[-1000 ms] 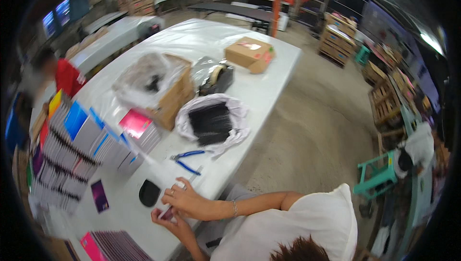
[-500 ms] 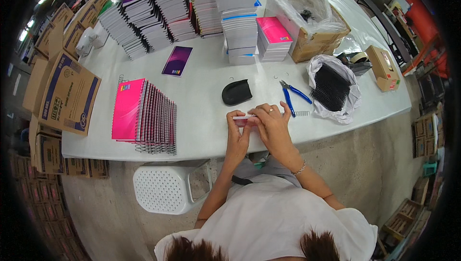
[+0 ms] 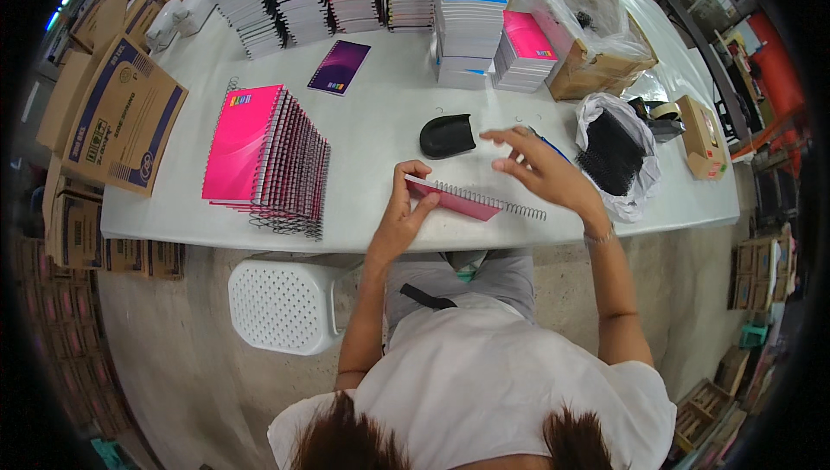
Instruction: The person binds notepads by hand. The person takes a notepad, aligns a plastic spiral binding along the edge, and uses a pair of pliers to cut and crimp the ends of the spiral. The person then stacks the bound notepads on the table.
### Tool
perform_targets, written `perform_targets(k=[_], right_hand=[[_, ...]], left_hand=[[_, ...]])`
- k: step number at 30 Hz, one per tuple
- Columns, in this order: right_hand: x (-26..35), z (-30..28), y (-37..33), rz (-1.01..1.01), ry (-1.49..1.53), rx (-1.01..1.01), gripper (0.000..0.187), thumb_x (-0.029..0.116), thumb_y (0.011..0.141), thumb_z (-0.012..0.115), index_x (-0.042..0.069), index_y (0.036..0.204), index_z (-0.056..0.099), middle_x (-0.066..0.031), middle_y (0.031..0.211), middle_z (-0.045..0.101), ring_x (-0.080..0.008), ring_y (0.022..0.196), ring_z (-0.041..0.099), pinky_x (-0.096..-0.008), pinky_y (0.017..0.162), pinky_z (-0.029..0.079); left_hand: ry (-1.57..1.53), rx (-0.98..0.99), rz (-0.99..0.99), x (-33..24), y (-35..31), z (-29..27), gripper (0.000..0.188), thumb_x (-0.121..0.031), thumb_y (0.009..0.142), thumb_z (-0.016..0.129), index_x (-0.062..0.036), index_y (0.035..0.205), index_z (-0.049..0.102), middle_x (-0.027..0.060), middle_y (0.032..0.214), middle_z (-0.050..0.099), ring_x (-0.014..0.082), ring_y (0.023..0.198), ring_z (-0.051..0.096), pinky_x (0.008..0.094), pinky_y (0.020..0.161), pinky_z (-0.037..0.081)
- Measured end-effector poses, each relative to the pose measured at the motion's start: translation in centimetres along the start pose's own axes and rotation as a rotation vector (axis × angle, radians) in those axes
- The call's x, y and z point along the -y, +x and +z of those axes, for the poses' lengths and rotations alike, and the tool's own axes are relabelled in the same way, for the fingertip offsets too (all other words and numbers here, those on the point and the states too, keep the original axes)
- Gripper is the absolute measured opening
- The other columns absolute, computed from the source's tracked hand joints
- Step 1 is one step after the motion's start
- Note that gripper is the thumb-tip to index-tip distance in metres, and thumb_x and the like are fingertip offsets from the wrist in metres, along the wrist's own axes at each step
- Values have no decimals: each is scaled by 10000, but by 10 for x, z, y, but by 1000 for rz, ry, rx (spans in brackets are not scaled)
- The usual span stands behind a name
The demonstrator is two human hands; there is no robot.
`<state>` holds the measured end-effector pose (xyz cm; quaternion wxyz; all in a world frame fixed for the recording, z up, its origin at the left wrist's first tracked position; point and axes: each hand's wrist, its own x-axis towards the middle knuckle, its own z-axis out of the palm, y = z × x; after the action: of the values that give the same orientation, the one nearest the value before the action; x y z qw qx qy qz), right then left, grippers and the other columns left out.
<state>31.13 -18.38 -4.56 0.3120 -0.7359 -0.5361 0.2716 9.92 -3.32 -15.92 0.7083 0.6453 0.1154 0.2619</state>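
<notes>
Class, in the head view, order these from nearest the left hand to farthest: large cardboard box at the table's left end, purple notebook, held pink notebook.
1. Pink notebook: gripped in the left hand.
2. Purple notebook: flat on the table, ahead and left.
3. Large cardboard box: at the far left.

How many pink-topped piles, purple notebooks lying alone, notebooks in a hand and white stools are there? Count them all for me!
Pink-topped piles: 2
Purple notebook lying alone: 1
Pink notebook in the left hand: 1
White stool: 1
Total: 5
</notes>
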Motion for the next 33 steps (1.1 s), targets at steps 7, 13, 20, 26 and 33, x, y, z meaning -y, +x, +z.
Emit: perform_targets(k=[7, 13, 20, 26, 33], right_hand=[[-44, 60, 70, -327, -341, -196, 579, 405, 927, 716, 213, 1435, 513, -248, 1434, 471, -449, 1287, 456, -510, 1034, 419], [-32, 75, 76, -236, -431, -214, 484, 306, 881, 737, 223, 1334, 590, -261, 1546, 359, -482, 1356, 415, -547, 1093, 372], [-31, 28, 32, -45, 673, -64, 477, 292, 918, 694, 93, 1343, 609, -191, 1468, 535, -293, 1390, 496, -416, 1061, 467], [-22, 22, -3, -141, 902, 288, 618, 453, 819, 780, 61, 1286, 680, -219, 1543, 473, -328, 1376, 528, -429, 1156, 406], [-6, 27, -1, 40, 736, 245, 556, 343, 866, 744, 26, 1316, 667, -153, 1456, 584, -235, 1277, 583, -337, 1066, 459]], left_hand=[[-85, 81, -33, -4, 1, -11, 436, -57, 918, 587, -61, 1307, 392, 52, 1173, 397, 136, 1106, 386, 286, 1018, 301], [-128, 91, -106, -5, 1, -10, 473, -48, 903, 570, -73, 1337, 383, 51, 1155, 372, 141, 1101, 384, 285, 1031, 299], [-110, 110, -66, -4, 4, 8, 598, -98, 915, 577, -102, 1466, 344, 56, 1173, 369, 172, 1149, 377, 309, 1076, 257], [-40, 163, -50, -2, 8, 7, 612, -147, 931, 598, -115, 1487, 346, 51, 1165, 372, 173, 1132, 379, 320, 1066, 272], [-89, 178, -34, 3, 9, 6, 594, -95, 929, 593, -105, 1475, 358, 45, 1151, 380, 167, 1131, 387, 318, 1066, 274]])
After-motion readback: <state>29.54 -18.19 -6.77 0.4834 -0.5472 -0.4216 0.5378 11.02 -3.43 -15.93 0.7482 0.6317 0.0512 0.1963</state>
